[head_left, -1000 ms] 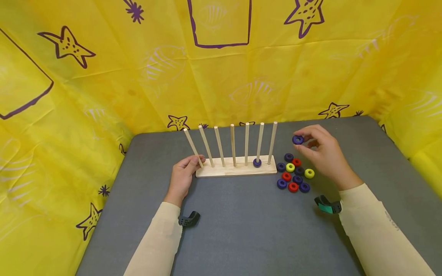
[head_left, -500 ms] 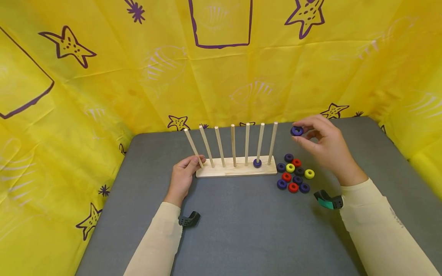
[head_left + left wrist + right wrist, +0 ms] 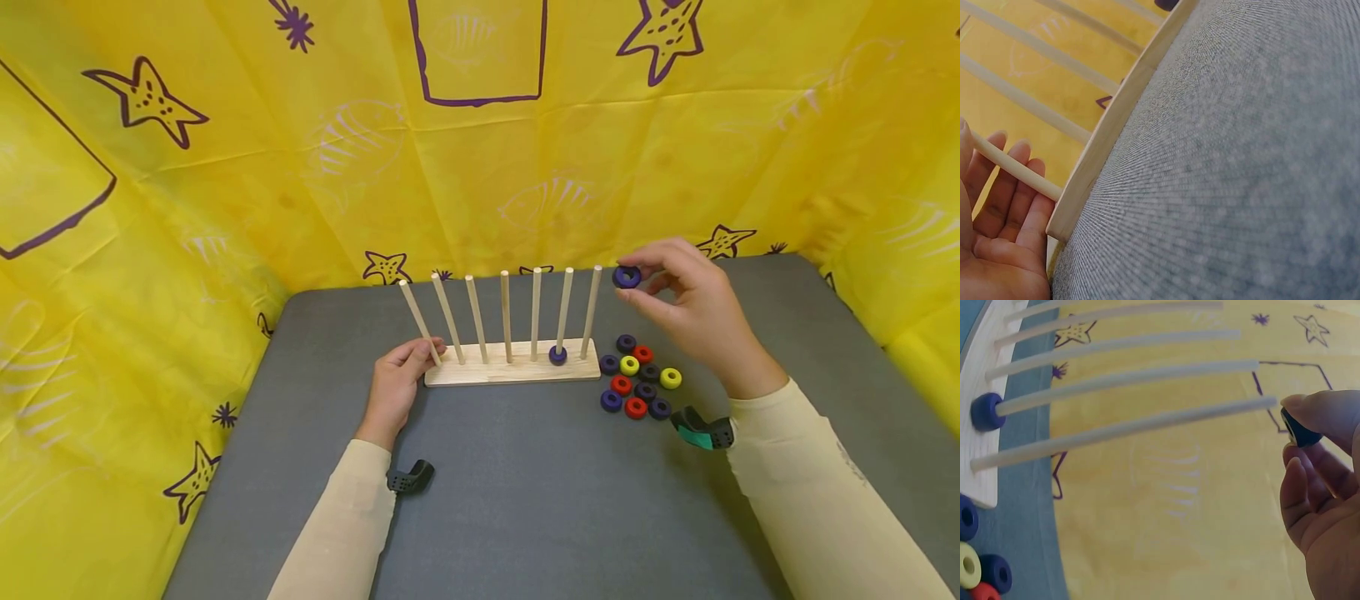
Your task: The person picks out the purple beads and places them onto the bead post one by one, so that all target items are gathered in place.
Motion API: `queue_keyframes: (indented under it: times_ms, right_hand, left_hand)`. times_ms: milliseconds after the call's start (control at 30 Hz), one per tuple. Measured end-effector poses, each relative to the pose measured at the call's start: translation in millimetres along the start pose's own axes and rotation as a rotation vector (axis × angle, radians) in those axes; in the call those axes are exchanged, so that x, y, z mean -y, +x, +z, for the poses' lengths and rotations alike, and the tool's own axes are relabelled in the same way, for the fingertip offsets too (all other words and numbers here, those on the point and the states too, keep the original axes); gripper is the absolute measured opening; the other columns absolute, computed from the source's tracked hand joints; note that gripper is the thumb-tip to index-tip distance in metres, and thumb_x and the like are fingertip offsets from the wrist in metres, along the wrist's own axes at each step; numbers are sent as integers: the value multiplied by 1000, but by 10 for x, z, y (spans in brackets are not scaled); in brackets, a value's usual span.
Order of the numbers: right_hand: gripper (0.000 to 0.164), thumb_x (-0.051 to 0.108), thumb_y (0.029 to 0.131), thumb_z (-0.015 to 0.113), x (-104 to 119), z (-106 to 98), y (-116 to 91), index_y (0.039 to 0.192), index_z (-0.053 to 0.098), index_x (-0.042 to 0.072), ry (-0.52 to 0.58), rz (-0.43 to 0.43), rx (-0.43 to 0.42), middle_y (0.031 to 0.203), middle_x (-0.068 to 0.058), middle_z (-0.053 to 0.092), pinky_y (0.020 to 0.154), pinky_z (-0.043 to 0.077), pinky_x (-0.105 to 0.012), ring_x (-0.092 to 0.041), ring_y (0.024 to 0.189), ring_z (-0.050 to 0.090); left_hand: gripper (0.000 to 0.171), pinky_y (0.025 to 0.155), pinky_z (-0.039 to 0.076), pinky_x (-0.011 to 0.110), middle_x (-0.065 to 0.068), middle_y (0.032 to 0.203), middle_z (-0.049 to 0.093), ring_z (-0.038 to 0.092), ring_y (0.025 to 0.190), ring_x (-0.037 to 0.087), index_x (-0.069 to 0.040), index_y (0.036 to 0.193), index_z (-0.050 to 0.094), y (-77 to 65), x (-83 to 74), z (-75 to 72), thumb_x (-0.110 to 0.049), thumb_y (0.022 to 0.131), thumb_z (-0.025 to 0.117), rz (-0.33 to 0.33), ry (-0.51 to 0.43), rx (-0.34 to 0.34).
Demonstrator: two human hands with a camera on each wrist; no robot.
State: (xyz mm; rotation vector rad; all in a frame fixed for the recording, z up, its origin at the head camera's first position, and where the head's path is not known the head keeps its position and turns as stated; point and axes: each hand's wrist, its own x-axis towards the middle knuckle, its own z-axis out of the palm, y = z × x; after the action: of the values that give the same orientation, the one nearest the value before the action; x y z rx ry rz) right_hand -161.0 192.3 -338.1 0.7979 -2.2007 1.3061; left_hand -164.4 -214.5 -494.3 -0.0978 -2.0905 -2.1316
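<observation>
A pale wooden rack (image 3: 513, 369) with several upright pegs stands on the table. My left hand (image 3: 397, 383) holds the leftmost peg (image 3: 1022, 172) near its base, with the thumb in front and the fingers behind. One blue ring (image 3: 557, 356) sits at the bottom of the second peg from the right. Between thumb and fingertips, my right hand (image 3: 686, 304) pinches another blue ring (image 3: 627, 277), its hole facing the head camera. In the right wrist view this ring, dark and edge-on, is close beside the tip of the rightmost peg (image 3: 1147, 428), apart from it.
Right of the rack lies a loose group of rings in several colours, among them a red ring (image 3: 635, 408), a yellow ring (image 3: 671, 379) and a black ring (image 3: 649, 372). A yellow patterned cloth (image 3: 465, 167) hangs behind the grey table (image 3: 510, 483).
My right hand has risen and then shifted left with the blue ring, nearing the rightmost peg's top. The left hand and the rack have stayed in place.
</observation>
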Motion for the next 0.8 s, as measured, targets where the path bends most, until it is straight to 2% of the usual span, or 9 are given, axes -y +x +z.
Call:
queue_keyframes:
  times_ms: [167, 367, 567, 800]
  right_hand:
    - [38, -22, 85, 83, 57, 55, 45, 120, 75, -7, 10, -34, 9, 115, -11, 69, 79, 55, -14, -13, 84, 64]
    - [38, -21, 85, 83, 97, 120, 104, 120, 75, -7, 23, -63, 27, 116, -11, 70, 79, 55, -17, -15, 85, 64]
    - [37, -20, 86, 84, 130, 190, 179, 119, 75, -5, 23, -61, 44, 116, -10, 69, 81, 56, -18, -16, 87, 64]
    - [36, -17, 88, 83, 136, 267, 251, 120, 76, -3, 29, -46, 58, 119, -8, 70, 81, 56, -19, -17, 99, 62]
  left_hand:
    - [34, 101, 58, 37, 23, 118, 76, 72, 116, 29, 11, 122, 76, 0, -10, -1, -20, 111, 68, -1, 8, 0]
    - [32, 102, 58, 38, 20, 115, 77, 72, 116, 32, 12, 121, 76, -1, -8, 3, -18, 111, 68, -1, 0, 1]
    - [32, 101, 58, 37, 24, 118, 76, 72, 116, 30, 11, 122, 76, -5, -17, 5, -18, 111, 67, -6, 2, 1]
    - [34, 101, 58, 36, 24, 120, 75, 72, 116, 27, 10, 123, 76, -6, -22, 3, -21, 111, 68, -13, 21, 1]
